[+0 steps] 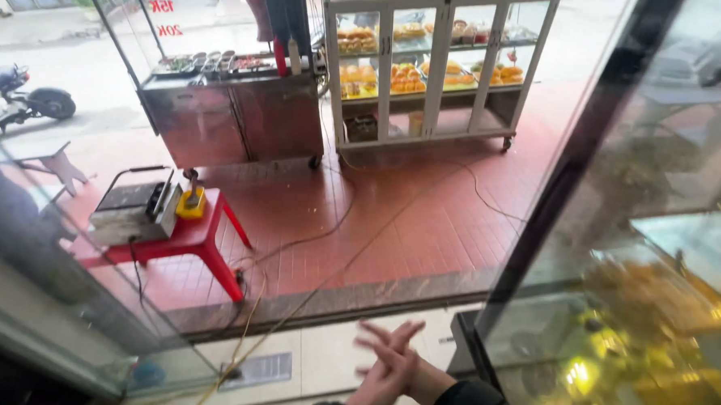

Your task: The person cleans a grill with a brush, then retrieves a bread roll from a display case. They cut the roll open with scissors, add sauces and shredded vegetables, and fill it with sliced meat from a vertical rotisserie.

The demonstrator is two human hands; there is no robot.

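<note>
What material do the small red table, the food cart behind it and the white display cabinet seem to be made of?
The red table looks like moulded plastic: uniform glossy colour, thick splayed legs. The food cart seems to be stainless steel, since its flat panels mirror the red floor. The display cabinet has glass panes in a white frame, probably painted metal, though that is uncertain.

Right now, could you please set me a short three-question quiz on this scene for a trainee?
1. True or false: the left hand and right hand are pressed together, holding nothing.
2. What colour is the small table bearing the metal griddle?
3. The white glass cabinet holds: A) baked goods, B) shoes, C) bottles.

Key: 1 true; 2 red; 3 A.
</note>
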